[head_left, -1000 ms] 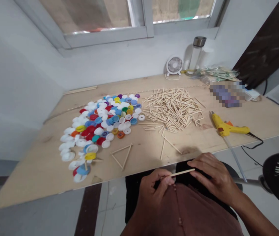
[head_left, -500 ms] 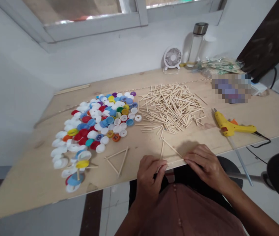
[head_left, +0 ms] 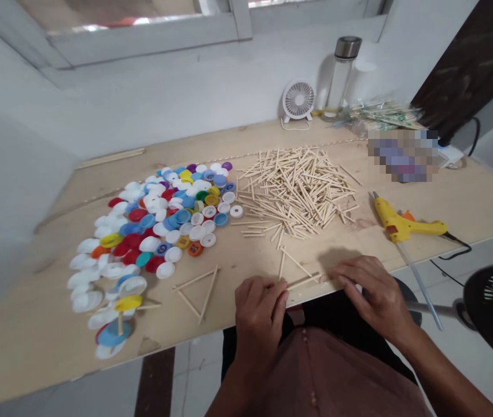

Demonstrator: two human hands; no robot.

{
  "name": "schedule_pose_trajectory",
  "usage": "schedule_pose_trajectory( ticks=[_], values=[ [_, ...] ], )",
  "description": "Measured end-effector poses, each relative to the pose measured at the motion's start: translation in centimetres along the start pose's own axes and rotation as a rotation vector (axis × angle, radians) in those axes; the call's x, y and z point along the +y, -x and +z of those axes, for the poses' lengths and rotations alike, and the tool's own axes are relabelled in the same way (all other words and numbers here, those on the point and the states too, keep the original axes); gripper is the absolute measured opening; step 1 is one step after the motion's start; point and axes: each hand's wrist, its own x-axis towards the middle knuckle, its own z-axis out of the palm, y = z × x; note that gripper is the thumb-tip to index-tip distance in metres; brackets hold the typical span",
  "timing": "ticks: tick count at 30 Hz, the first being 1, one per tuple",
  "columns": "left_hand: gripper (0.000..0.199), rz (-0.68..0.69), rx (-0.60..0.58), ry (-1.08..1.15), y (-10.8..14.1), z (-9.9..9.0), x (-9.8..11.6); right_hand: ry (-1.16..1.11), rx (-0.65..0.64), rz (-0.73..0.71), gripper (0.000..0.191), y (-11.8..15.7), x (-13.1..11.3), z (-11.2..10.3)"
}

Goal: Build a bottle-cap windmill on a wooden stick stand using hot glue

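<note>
At the table's front edge, three thin wooden sticks form a triangle lying flat on the wood. My left hand is at its lower left corner, fingers closed on the stick ends, which the fingertips partly hide. My right hand rests on the table edge just right of the triangle, apart from it, with thumb and fingers parted and nothing seen in them. A second stick triangle lies left of my left hand. Beyond my hands is a large pile of short wooden sticks.
Many coloured bottle caps cover the left side, with a cap-and-stick piece in front. A yellow glue gun lies at right, its glue stick jutting past the edge. Behind stand a small white fan, a glass bottle and bagged sticks.
My right hand has let go of the triangle's right corner and moved slightly right. My left hand stays at the left corner. The whole view has shifted a little.
</note>
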Motion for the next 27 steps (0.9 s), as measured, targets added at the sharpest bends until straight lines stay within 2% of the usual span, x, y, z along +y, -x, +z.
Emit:
schedule_pose_trajectory(
  ticks=[5, 8, 10, 14, 17, 22, 27],
  values=[
    [0.013, 0.016, -0.010, -0.029, 0.1, 0.1, -0.1, 0.217, 0.133, 0.087, 0.016, 0.4, 1.5, -4.4],
    [0.014, 0.036, -0.013, -0.042, 0.1, 0.1, -0.1, 0.407, 0.219, 0.126, 0.016, 0.5, 4.2, -6.8],
    [0.015, 0.053, 0.002, -0.047, 0.1, 0.2, -0.1, 0.494, 0.229, 0.123, 0.018, 0.5, 6.5, -7.9],
    [0.016, 0.093, 0.014, -0.029, -0.2, 0.4, -0.2, 0.571, 0.017, 0.111, 0.032, 0.8, 10.4, -9.0],
    [0.016, 0.106, -0.013, -0.033, -0.5, 0.4, 0.0, 0.569, -0.110, 0.068, 0.042, 1.0, 12.2, -9.2],
    [0.014, 0.063, -0.061, -0.017, -0.8, 0.1, 0.7, 0.574, -0.197, 0.065, 0.050, 0.6, 14.1, -9.0],
    [0.011, 0.069, -0.109, -0.026, -1.2, 0.1, 1.1, 0.474, -0.222, 0.039, 0.043, -0.6, 16.3, -8.9]
  ],
)
